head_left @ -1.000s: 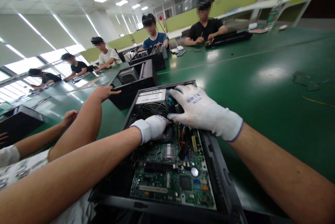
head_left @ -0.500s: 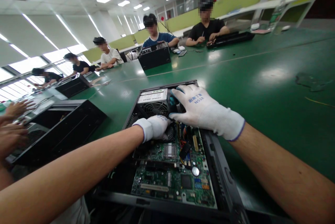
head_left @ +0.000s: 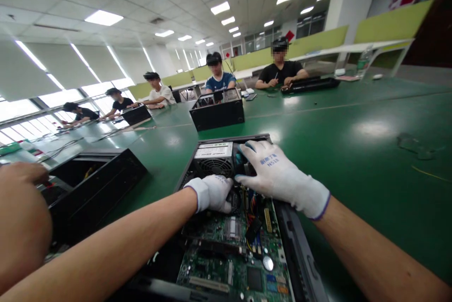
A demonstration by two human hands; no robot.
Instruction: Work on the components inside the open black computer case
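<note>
An open black computer case [head_left: 300, 241] lies before me, with a green motherboard [head_left: 212, 264] in its near part and a power supply [head_left: 214, 151] with a fan grille at its far end. My left hand [head_left: 215, 193], in a white glove, has its fingers bent down at the black round cooler [head_left: 233, 201] just below the power supply; what its fingertips hold is hidden. My right hand [head_left: 273, 165], gloved too, spreads thumb and fingers over the case's far right part, beside the power supply. Coloured cables [head_left: 252, 203] run between the hands and the board.
A neighbour's arm [head_left: 21, 217] reaches in at the left over another black case [head_left: 99, 189]. Across the green table [head_left: 353, 151] several people sit, one behind an open case [head_left: 219, 113]. A thin yellow wire [head_left: 429, 174] lies at the right.
The view has tilted up, so the case appears lower. My hands stay at nearly the same spots on the case. The neighbour's hands at the left have moved, and an arm now fills that edge.
</note>
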